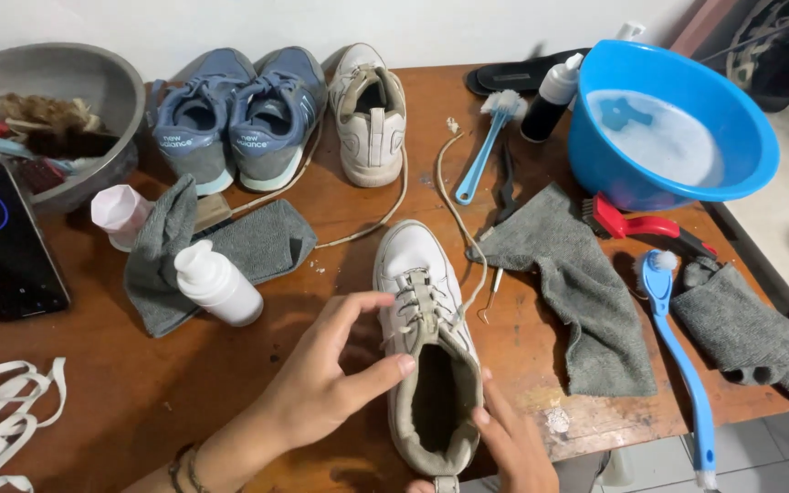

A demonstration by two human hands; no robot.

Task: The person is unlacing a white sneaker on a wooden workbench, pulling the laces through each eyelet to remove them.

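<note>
I see the white sneaker (424, 342) at the table's (120, 383) near edge, toe pointing away, w/ beige laces partly threaded. Left hand (326, 374) is half open, fingers spread, thumb tip touching the shoe's collar. Right hand (509, 443) presses the collar's other side, fingers loosely curled; can't tell how firm the grip is. Grey cloth (582, 283) lies just right of the shoe, white bottle (216, 283) to the left.

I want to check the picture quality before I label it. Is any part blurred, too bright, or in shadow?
Head view: mostly sharp; the left hand casts a soft shadow on the table beside the white shoe; the right hand is cut by the bottom edge; the foam in the blue basin looks washed out; edges bend slightly, as with a wide lens.
</note>
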